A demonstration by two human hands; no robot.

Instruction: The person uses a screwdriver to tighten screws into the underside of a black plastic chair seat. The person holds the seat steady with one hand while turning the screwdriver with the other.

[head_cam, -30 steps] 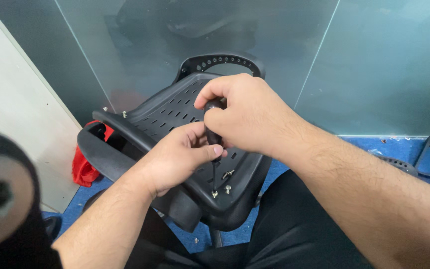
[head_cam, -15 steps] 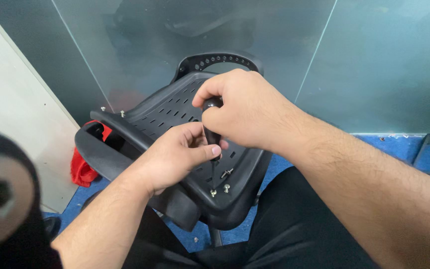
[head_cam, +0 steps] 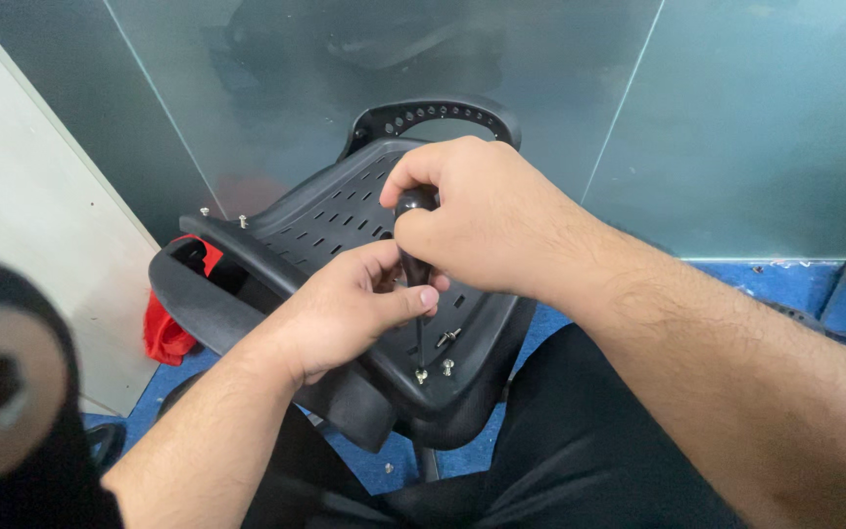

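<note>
- Frosted glass panels (head_cam: 736,118) back the scene, with blue floor (head_cam: 540,333) below them and a pale wall panel (head_cam: 41,245) on the left.
- Nearest, the left hand (head_cam: 350,309) curls closed around the lower shaft of a screwdriver (head_cam: 415,220), thumb pressed against it.
- Just above, the right hand (head_cam: 487,220) is wrapped shut over the black handle, steadying it upright.
- Its tip seems to meet a screw (head_cam: 421,375) at the near edge of the black plastic chair seat (head_cam: 345,211); 2 more screws lie beside it.
- That seat looks stiff, light and slotted, best held by its thick rim; the screwdriver's smooth handle could slip.
- Farther left, a red bag-like thing (head_cam: 164,328) lies on the floor, no label legible.
</note>
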